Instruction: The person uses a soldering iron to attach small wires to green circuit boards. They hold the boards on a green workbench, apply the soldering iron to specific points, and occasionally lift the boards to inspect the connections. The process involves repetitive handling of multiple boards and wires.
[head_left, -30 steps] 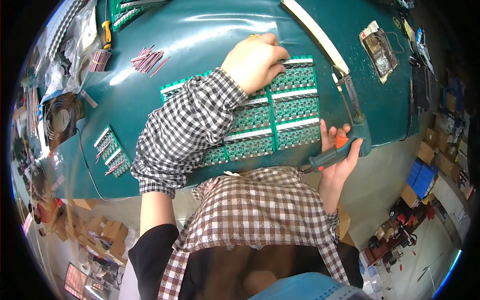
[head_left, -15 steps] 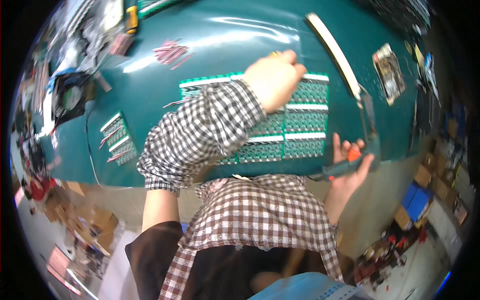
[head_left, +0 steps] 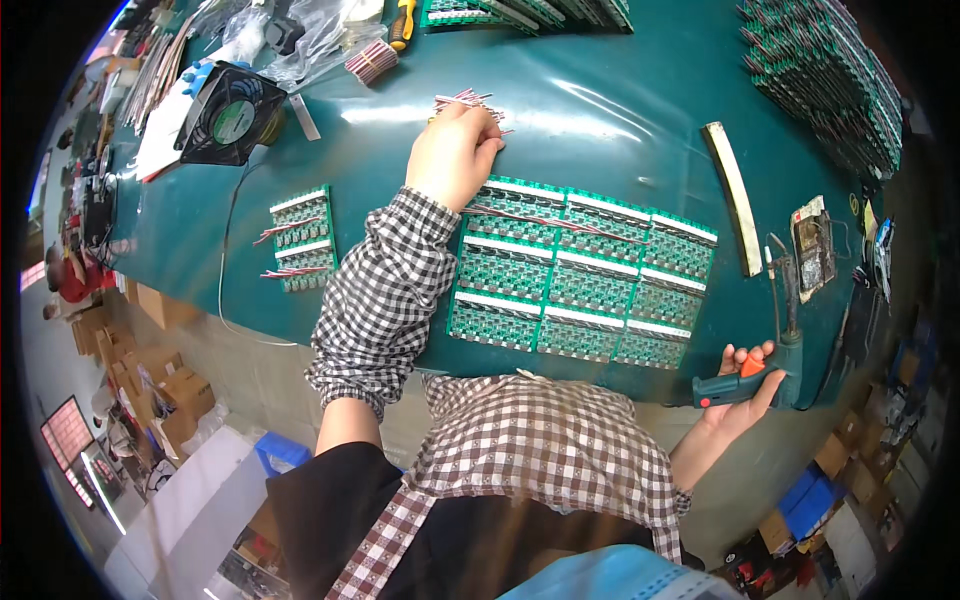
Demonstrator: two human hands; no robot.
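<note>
My left hand (head_left: 455, 155) reaches across the green mat to a small pile of red and white wire pieces (head_left: 462, 99), with its fingers curled onto them. Just below it lies a panel of green circuit boards (head_left: 580, 285), and thin red wires run along the panel's top row. My right hand (head_left: 745, 390) rests at the near table edge, gripping a green soldering gun (head_left: 745, 383) with an orange trigger. The gun's tip points up, away from the panel.
A smaller set of green boards with wires (head_left: 300, 238) lies to the left. A black fan (head_left: 230, 100) and another wire bundle (head_left: 370, 62) sit at the far left. A metal strip (head_left: 735, 195), a soldering stand (head_left: 815, 245) and stacked boards (head_left: 830, 80) are on the right.
My left hand has left the circuit board panel and moved farther away to the wire pile. My right hand has kept the soldering gun at the table edge.
</note>
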